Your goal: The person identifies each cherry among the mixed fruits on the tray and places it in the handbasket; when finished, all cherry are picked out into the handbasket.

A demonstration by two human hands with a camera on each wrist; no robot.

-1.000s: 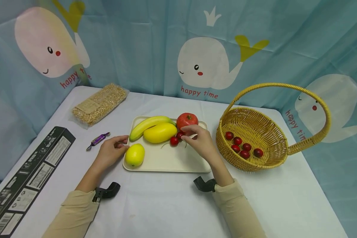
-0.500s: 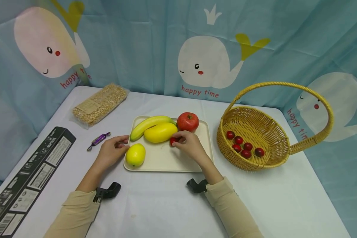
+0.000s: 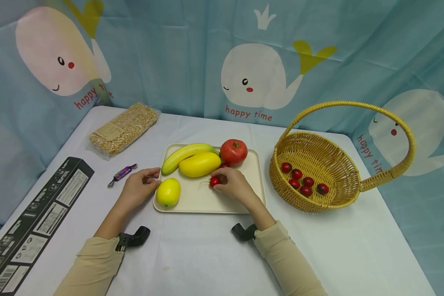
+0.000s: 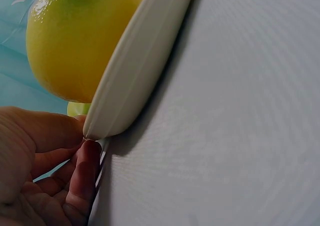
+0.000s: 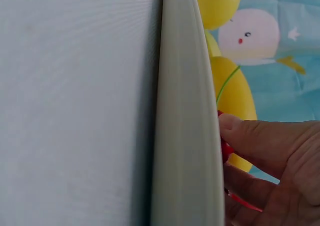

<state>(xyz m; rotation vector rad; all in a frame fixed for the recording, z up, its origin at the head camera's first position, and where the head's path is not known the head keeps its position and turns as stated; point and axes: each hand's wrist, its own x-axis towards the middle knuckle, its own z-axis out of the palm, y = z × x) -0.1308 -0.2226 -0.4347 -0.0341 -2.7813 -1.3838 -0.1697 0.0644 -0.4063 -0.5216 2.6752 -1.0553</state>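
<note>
My right hand pinches a red cherry with a thin green stem, just over the cream tray. Another cherry shows partly behind that hand, near a red pomegranate-like fruit. In the left wrist view, the thumb and fingers of my left hand grip the tray's left edge. Beside those fingers sits a lemon on the tray. A banana and a yellow mango lie along its back. From the right wrist, the tray wall hides part of the pinched cherry.
Right of the tray stands a wicker basket with a tall handle, several cherries inside. At left lie a wrapped purple candy, a bag of grains and a long black box. A patterned curtain hangs behind.
My right hand has moved left and slightly toward me, from the cherries by the red fruit, and now draws one cherry forward from the other. My left hand stays at the tray edge.
</note>
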